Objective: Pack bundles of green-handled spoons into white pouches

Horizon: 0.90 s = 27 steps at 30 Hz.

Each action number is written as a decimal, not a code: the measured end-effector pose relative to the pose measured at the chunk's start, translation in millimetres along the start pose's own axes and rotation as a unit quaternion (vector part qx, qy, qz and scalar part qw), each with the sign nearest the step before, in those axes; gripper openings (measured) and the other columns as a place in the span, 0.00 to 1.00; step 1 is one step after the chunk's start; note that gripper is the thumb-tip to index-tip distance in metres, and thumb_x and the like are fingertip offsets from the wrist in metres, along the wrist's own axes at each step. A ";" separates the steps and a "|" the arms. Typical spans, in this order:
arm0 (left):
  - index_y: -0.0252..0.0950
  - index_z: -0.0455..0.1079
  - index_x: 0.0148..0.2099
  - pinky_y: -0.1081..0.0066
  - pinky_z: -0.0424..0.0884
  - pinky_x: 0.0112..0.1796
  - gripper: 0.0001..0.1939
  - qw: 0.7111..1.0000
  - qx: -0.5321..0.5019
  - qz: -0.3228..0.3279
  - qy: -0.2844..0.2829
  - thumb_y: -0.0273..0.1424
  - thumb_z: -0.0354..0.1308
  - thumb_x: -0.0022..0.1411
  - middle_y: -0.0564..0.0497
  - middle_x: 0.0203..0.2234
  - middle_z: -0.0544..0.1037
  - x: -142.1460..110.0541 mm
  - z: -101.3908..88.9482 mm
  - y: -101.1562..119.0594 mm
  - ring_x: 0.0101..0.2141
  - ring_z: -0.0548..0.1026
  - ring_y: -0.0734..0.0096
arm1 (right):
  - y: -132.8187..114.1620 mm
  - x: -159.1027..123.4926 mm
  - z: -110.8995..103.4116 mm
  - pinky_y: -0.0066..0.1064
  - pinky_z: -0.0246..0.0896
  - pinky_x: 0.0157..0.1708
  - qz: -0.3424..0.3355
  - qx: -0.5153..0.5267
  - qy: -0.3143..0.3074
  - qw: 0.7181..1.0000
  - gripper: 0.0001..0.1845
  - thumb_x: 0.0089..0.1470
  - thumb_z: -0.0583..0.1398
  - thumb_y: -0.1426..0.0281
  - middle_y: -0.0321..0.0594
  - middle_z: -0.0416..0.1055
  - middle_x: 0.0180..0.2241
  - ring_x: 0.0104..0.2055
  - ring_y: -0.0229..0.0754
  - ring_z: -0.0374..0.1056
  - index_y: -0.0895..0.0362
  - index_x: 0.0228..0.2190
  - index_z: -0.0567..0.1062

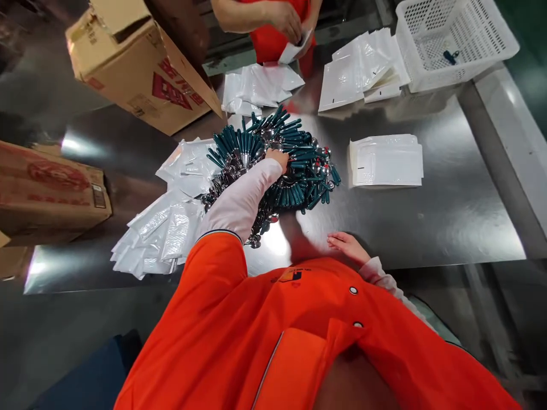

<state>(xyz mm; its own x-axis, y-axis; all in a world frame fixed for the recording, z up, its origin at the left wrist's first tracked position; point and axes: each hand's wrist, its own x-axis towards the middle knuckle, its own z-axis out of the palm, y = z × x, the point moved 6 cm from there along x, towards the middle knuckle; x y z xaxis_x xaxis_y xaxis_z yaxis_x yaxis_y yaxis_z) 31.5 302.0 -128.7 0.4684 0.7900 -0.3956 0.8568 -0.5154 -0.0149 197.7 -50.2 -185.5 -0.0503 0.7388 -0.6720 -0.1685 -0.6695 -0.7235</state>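
A big heap of metal spoons [294, 191] with dark teal handles lies in the middle of the steel table [453, 222]. Into its centre reaches my left hand [278, 158], fingers curled down among the handles. Those fingertips are partly hidden, so whatever they grip cannot be made out. My right hand [349, 247] is low at the table's near edge, to the right of the heap, with its fingers stretched out and nothing in them. Several white packets [164, 230] are spread left of the heap. To the right sits a neat stack of white pouches [387, 161].
Across the table a co-worker's hands [294, 28] hold a white pouch [294, 51]. More packets [260, 85] and pouches [356, 71] lie along the far side. A white plastic basket [459, 80] stands far right; cardboard boxes [141, 74] stand at the left.
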 end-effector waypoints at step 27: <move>0.37 0.68 0.42 0.49 0.77 0.42 0.18 0.767 -0.628 0.103 -0.078 0.38 0.52 0.49 0.47 0.27 0.71 -151.9 -26.2 85.0 0.36 0.77 0.58 | -119.8 19.8 53.4 0.32 0.72 0.41 -0.123 0.209 -0.087 0.966 0.28 0.41 0.73 0.66 0.38 0.80 0.40 0.38 0.40 0.77 0.54 0.45 0.75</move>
<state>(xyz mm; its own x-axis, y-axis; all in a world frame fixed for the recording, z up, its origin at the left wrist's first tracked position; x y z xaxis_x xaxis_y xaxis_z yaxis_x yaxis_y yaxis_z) 38.9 146.9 -45.8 0.6738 0.6352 -0.3775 0.3461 0.1801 0.9208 164.3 48.8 -103.7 -0.1167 0.8974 -0.4254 -0.5782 -0.4097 -0.7056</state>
